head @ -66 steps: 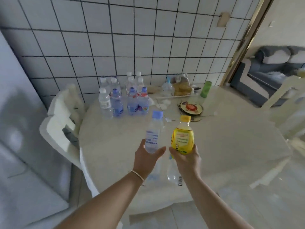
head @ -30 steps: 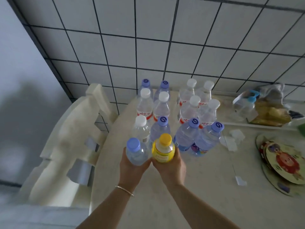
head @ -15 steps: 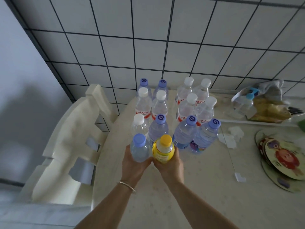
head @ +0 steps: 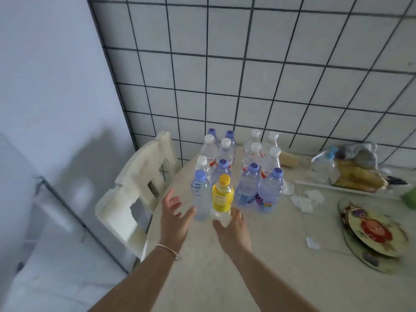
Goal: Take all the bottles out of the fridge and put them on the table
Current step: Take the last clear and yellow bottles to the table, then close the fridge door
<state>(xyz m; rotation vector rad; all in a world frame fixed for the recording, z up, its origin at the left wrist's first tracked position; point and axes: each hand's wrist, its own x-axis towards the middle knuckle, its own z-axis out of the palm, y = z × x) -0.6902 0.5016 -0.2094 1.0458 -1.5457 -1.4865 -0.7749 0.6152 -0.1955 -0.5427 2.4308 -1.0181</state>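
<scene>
My left hand point(head: 174, 213) and right hand point(head: 233, 228) spread wide, holding nothing, just near the blue-capped bottle point(head: 200, 197) and yellow bottle point(head: 221, 197) standing by the table point(head: 258, 255) left edge.

Head view, looking down (close) at table point(head: 258, 255).

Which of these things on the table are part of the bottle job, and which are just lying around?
Part of the job:
- yellow drink bottle
- blue-capped water bottle
- cluster of water bottles
- table

Just lying about:
- cartoon plates
- paper scraps
- food bags
- chair
</scene>
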